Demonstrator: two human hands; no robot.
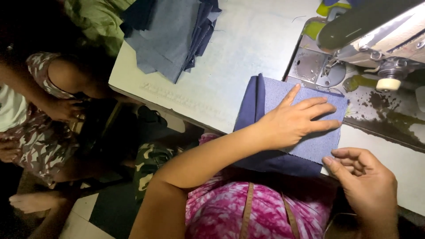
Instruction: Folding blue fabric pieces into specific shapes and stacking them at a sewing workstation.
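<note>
A folded piece of blue denim fabric [283, 95] lies on the pale sewing table [230, 71] in front of the sewing machine [376, 31]. My left hand [294, 121] rests flat on top of the fabric, fingers spread toward the machine. My right hand [365, 183] hovers at the fabric's near right corner, thumb and fingers pinched together close to the edge; whether it grips the cloth is not clear. The machine's needle plate [316, 66] sits just beyond the fabric.
A stack of blue denim pieces [170, 31] lies at the table's far left corner, with green cloth [99, 20] behind it. Another person in patterned clothing [40, 110] sits on the floor at left. A tape measure [248, 208] hangs over my pink top.
</note>
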